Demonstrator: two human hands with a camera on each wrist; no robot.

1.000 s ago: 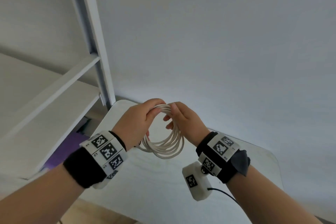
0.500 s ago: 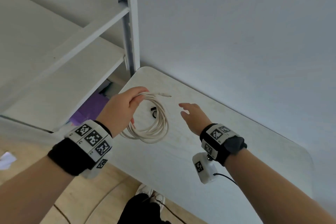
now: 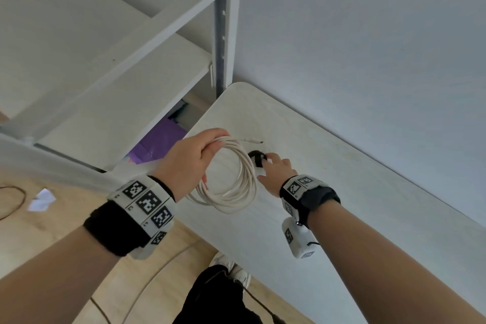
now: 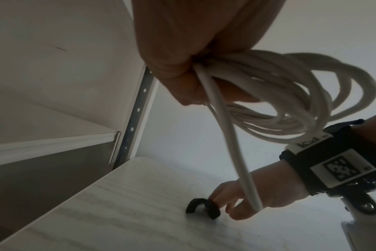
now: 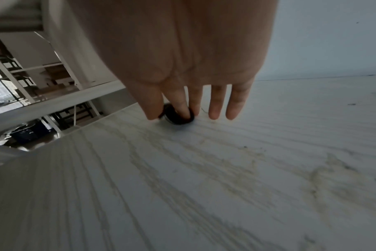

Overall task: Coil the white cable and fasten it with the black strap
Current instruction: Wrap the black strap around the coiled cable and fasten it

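Note:
My left hand [image 3: 192,158] grips the coiled white cable [image 3: 236,192] at its top and holds it above the white table [image 3: 342,218]. The loops hang down, and a plug end [image 3: 256,141] sticks out to the right. The left wrist view shows the coil [image 4: 290,105] bunched in my left hand's fingers [image 4: 182,76]. The black strap [image 3: 257,158], curled into a small loop, lies on the table just beyond the coil. My right hand [image 3: 276,168] reaches down to it. In the right wrist view my thumb and index finger [image 5: 178,103] pinch the strap [image 5: 178,118]; the other fingers are straight.
A white shelving unit [image 3: 131,73] stands left of the table, with a purple item [image 3: 157,142] low behind it. The wall [image 3: 368,47] runs along the table's far edge. My legs and shoes [image 3: 223,284] are below the near edge, over a wooden floor with paper [image 3: 42,200].
My right hand has let go of the coil, moved down to the table and reached the black strap. My left hand now holds the coil alone, and the view has tilted down.

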